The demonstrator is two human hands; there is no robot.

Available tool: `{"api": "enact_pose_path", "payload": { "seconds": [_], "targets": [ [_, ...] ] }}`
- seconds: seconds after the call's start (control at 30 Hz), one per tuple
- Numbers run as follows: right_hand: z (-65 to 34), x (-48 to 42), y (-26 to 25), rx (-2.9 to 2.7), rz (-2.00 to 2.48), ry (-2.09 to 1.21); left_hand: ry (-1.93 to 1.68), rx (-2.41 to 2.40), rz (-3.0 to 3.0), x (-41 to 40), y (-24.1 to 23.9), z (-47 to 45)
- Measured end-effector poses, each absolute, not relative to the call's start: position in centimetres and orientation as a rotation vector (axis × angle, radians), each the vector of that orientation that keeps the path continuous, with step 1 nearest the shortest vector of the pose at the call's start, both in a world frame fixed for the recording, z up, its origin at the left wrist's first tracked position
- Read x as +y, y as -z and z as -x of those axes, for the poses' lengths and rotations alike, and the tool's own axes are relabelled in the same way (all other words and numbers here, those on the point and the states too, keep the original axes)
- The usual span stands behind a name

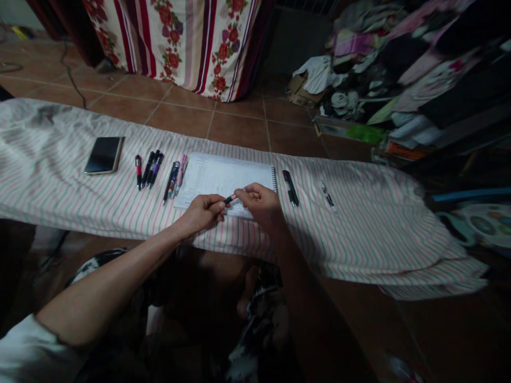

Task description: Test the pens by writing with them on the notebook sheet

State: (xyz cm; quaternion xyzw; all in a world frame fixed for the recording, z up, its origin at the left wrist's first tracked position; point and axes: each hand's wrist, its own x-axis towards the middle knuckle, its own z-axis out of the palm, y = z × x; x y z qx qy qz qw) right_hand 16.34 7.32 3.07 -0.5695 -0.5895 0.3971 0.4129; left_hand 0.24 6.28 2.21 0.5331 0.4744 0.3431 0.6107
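Over the white spiral notebook (223,173), left hand (203,211) and right hand (259,202) each pinch an end of the short dark orange-banded pen (230,199); probably uncapping, so pull straight along it.

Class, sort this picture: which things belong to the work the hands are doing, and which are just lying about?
In hand: pen, gripped by left hand and right hand; spiral notebook under them.
Lying about: phone; row of pens left of the notebook; black pen right of it; heap of clothes on the floor.
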Motion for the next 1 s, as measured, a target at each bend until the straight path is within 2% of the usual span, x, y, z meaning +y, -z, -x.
{"api": "enact_pose_path", "payload": {
  "seconds": [0.1, 0.3, 0.53, 0.7, 0.8, 1.0],
  "targets": [
    [-16.5, 7.4, -3.2, -1.562, 1.342, -1.007, -0.791, 1.095, -1.198, 6.3, -2.3, -0.2],
    [-16.7, 7.0, -4.3, -1.502, 1.233, -1.258, -0.808, 1.089, -1.221, 6.3, -2.3, 0.0],
    [-16.4, 7.5, -2.9, -1.554, 1.389, -0.973, -0.767, 1.102, -1.224, 6.1, -2.8, -0.1],
    [-16.5, 7.3, -3.7, -1.618, 1.206, -1.069, -0.805, 1.115, -1.233, 6.2, -2.7, -0.1],
    [-16.4, 7.1, -4.1, -1.489, 1.256, -1.121, -0.805, 1.105, -1.239, 6.1, -2.7, -0.2],
    [-16.7, 7.4, -3.5, -1.509, 1.363, -1.015, -0.775, 1.121, -1.22, 5.9, -2.8, -0.3]
  ]
}}
